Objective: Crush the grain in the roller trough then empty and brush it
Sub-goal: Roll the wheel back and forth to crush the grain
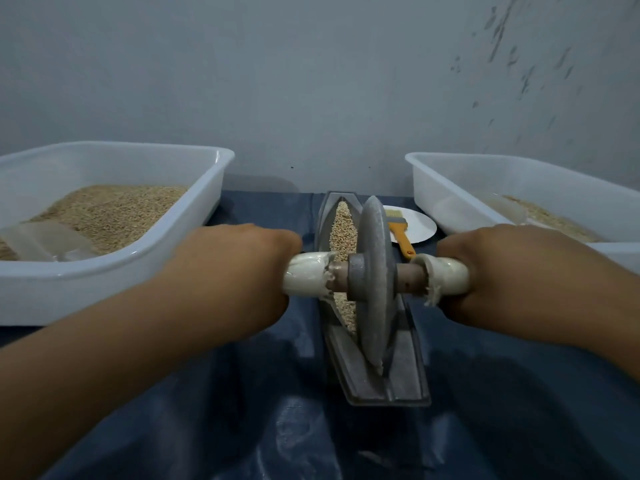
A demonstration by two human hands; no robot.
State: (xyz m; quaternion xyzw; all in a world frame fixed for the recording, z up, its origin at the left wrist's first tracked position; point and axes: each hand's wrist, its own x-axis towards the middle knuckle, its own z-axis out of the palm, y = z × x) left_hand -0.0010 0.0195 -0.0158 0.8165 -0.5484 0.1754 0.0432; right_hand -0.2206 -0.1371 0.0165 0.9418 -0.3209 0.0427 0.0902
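Grey stone wheel point(374, 271), one, stands upright in one metal trough point(388, 382) between the fingers of both hands. Two white tubs — left tub point(114, 271), right tub point(485, 188) — hold grain; more grain point(343, 226) lies in the trough. One brush point(401, 233) on one plate point(420, 223), beyond the right knuckles. Both arms reach forward; left hand point(239, 268) and right hand point(498, 268) each clamp a white axle grip.

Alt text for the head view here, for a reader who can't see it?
Both hands, left hand and right hand, grip the white handles of a grey roller wheel standing in a narrow trough of grain. White tubs holding grain flank it; an orange brush lies partly on a white plate behind.
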